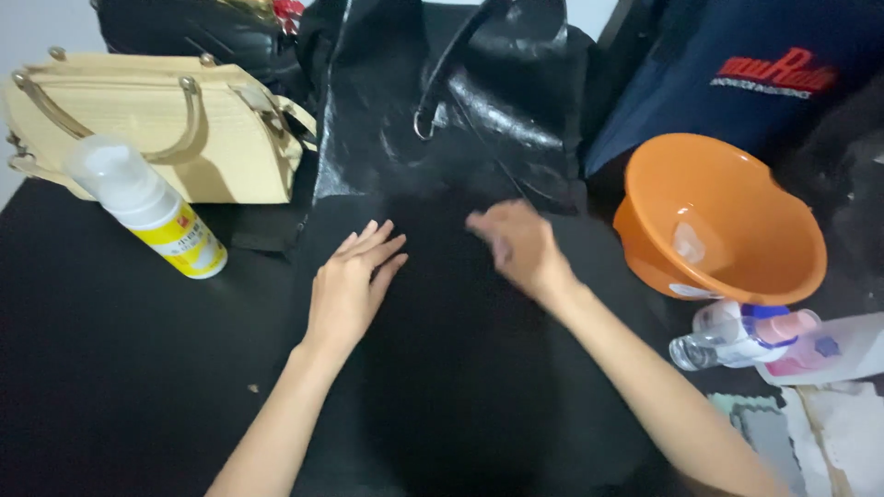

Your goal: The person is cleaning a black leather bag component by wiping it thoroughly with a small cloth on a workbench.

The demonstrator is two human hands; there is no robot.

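Observation:
A large black glossy bag (479, 120) lies flat across the dark table (110, 368), its strap and metal ring near the top. My left hand (354, 281) rests flat on the bag's dark matte part, fingers together and pointing up-right. My right hand (516, 244) is over the same surface a little to the right, blurred, fingers curled downward; whether it holds anything I cannot tell.
A cream handbag (157, 120) sits at the back left with a white-and-yellow foam bottle (152, 207) in front. An orange plastic bowl (727, 221) leans at right. Below it lie a clear bottle (737, 336) and cloths (783, 433). A dark blue bag (737, 74) stands behind.

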